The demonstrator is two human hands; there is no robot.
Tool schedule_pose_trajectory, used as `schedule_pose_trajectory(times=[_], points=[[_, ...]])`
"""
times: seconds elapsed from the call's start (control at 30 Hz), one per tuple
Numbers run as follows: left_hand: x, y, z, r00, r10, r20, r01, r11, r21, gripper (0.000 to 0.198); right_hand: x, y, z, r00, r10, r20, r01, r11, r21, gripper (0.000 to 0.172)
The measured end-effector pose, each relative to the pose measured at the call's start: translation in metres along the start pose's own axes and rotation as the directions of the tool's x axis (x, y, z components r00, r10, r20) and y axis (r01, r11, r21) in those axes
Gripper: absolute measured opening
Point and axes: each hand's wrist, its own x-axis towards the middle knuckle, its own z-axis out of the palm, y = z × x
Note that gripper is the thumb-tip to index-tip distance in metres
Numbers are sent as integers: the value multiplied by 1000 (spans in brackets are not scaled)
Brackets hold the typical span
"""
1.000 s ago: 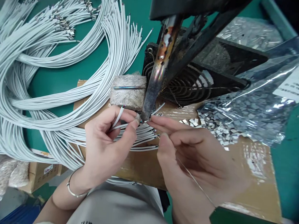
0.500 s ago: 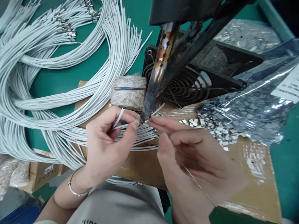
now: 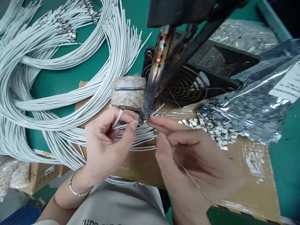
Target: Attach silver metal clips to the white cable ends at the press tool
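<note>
A soldering iron (image 3: 154, 73) comes down from above, its tip between my two hands. Between thumb and forefinger of my left hand (image 3: 107, 143), a white cable (image 3: 118, 119) is pinched, its front end close to the tip. One cable end sticks up between the fingers. Thin solder wire (image 3: 193, 179) runs through my right hand (image 3: 190, 156), whose fingers are closed on it near the tip. My fingers partly hide the joint at the tip. Under my hands, more white cables (image 3: 145, 138) lie on a cardboard sheet (image 3: 143, 168).
Bundled white cables (image 3: 52, 104) fill the left side. Beside the iron are a fibrous block (image 3: 128, 95) with a metal rod on it and a black fan (image 3: 187, 84). Small metal pieces (image 3: 217, 133) spill from a plastic bag (image 3: 253, 103) at right, on a green mat (image 3: 290, 156).
Both hands and the iron appear slightly farther left in the picture, and the fan and bag have shifted likewise. Both grips are unchanged.
</note>
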Motion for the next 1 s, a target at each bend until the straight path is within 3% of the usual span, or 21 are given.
schedule_pose_trajectory(times=[0.57, 1.0], points=[[0, 0, 1, 1000, -13, -9, 14, 998, 58, 15, 0, -1, -2, 998, 44, 40, -43, 999, -25, 23], [0, -1, -1, 1000, -12, 2, 11, 998, 62, 14, 0, -1, 1, 1000, 22, -18, -22, 1000, -1, 22]])
